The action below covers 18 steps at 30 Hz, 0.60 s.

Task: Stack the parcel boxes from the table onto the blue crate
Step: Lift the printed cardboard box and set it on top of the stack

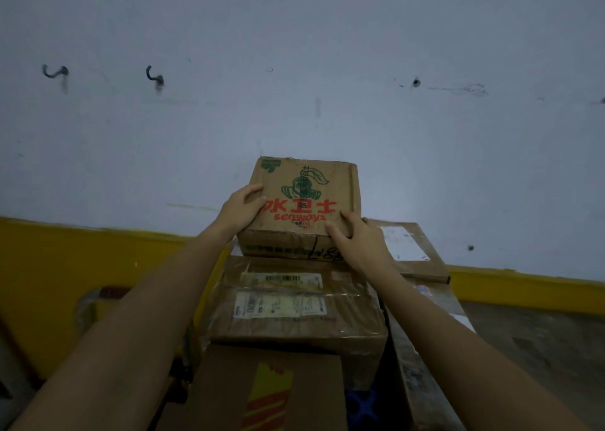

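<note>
1. The top box (304, 198) reads "水卫士" and "seaways" in red under a green knight's-helmet logo. Black handwriting on its near side is unclear.
2. It is worn brown cardboard with dented edges. It sits at the top of the stack, on a taped box (294, 322) bearing barcode labels (281, 280).
3. The left hand (240, 213) grasps its left edge, and the right hand (357, 239) grasps its near right corner.
4. A bit of the blue crate (361, 404) shows near the bottom.

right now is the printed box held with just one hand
No, the left hand and right hand both grip the printed box.
</note>
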{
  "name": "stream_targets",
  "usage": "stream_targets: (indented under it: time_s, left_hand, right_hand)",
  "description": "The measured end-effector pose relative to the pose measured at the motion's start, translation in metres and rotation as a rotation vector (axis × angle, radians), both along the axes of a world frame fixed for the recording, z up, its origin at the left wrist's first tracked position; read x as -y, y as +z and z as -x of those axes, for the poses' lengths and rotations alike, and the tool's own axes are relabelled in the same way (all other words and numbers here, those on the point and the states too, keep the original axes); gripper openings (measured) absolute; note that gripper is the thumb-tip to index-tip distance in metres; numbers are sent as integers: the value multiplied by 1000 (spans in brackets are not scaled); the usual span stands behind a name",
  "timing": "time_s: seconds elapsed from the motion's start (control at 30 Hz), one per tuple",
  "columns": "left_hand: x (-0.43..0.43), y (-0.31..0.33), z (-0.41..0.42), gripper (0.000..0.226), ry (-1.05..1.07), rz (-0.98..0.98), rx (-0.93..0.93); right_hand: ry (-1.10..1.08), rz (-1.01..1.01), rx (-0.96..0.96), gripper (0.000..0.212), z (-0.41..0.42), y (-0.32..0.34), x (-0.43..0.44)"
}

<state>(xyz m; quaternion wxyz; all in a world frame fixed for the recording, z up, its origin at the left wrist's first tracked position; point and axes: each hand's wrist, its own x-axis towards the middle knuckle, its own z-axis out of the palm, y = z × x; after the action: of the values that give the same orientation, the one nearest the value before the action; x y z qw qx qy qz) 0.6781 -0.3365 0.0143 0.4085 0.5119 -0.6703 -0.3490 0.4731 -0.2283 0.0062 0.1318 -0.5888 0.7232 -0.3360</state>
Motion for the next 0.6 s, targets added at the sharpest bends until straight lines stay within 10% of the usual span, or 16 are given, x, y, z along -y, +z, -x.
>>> stream_targets:
  time_s: [0.6]
  left_hand:
    - [10,-1,5,47,-52,-110,90]
  right_hand:
    - [3,-42,-81,52,2,13,4]
